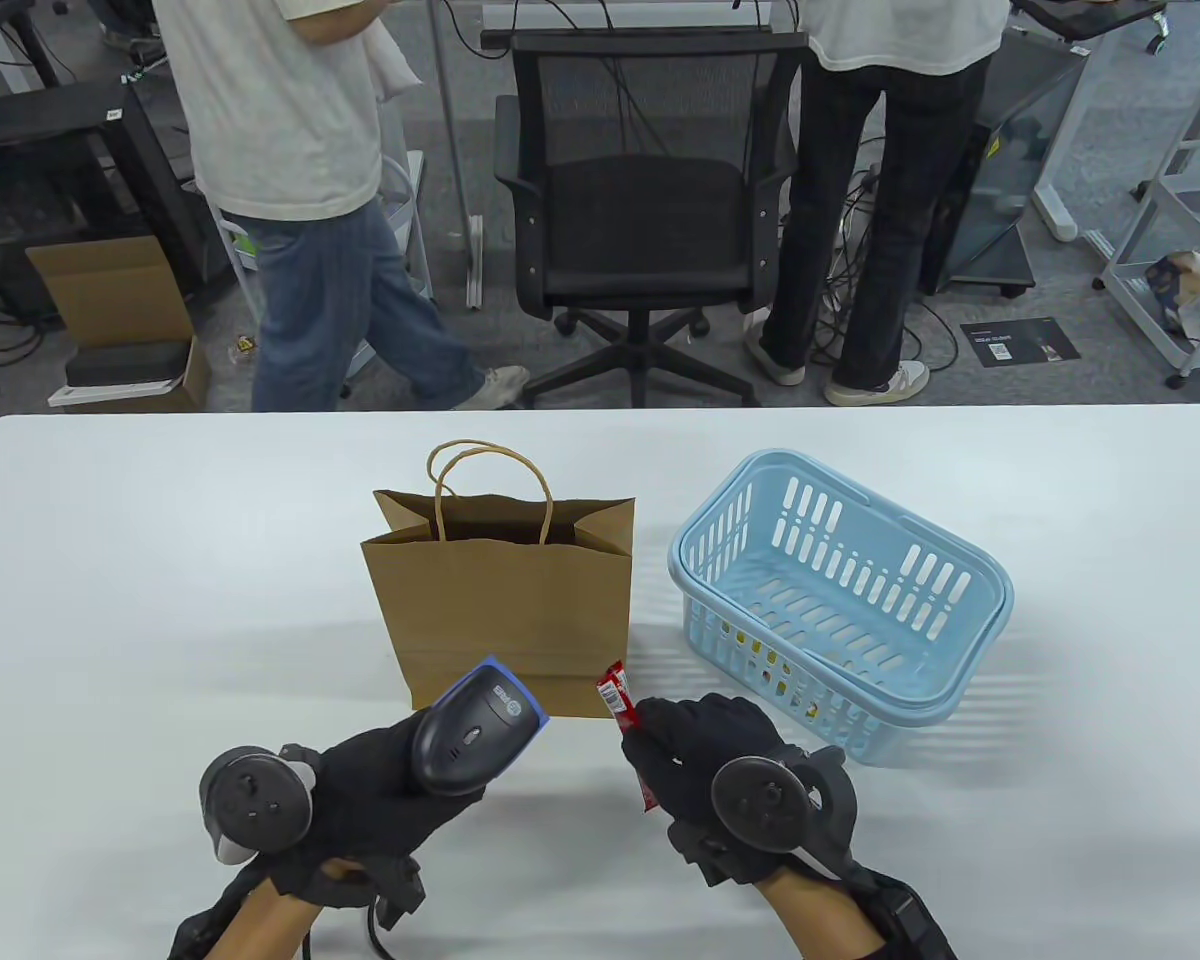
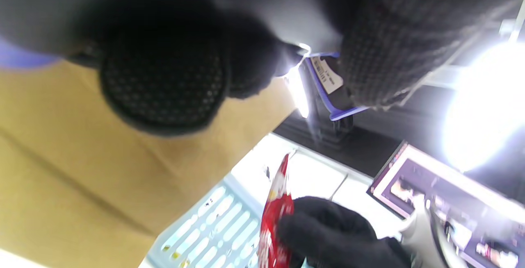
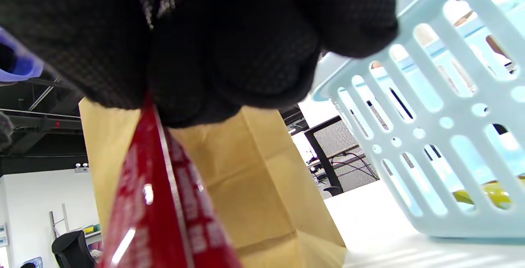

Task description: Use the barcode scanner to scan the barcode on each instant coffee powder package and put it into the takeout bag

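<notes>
Right hand [image 1: 730, 765]: grip closed around a red coffee packet [image 1: 628, 725], held upright just in front of the takeout bag's near right corner; packet's top end projects above the fingers.
Left hand [image 1: 360, 800]: grip wrapped round the barcode scanner [image 1: 475, 725], grey with blue trim, head aimed toward the packet.
Takeout bag [image 1: 505, 600]: brown paper, twine handles, standing open at mid-worktop [image 1: 110, 560].
Basket [image 1: 840, 590]: pale blue, slotted, just right of the bag; some yellow items visible through its slots, identity unclear.
Beyond the worktop: office chair [image 1: 645, 220], two standing persons.
</notes>
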